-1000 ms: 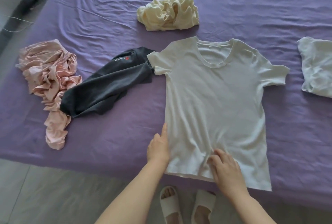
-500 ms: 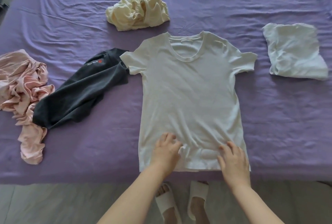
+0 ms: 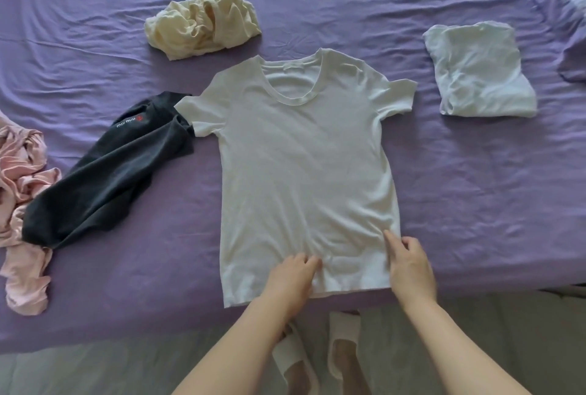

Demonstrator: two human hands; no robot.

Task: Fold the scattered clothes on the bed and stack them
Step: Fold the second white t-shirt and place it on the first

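On the purple bed sheet (image 3: 444, 204), both the left hand (image 3: 290, 277) and right hand (image 3: 409, 264) press flat-fingered on the white T-shirt (image 3: 301, 172) hem beneath them; dragging could bunch it into wrinkles.

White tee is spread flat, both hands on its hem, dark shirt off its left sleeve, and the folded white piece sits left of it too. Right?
Not quite. In the head view the folded white piece lies to the right of the white tee, not left. The rest stands: both hands at the hem, dark shirt by the left sleeve.
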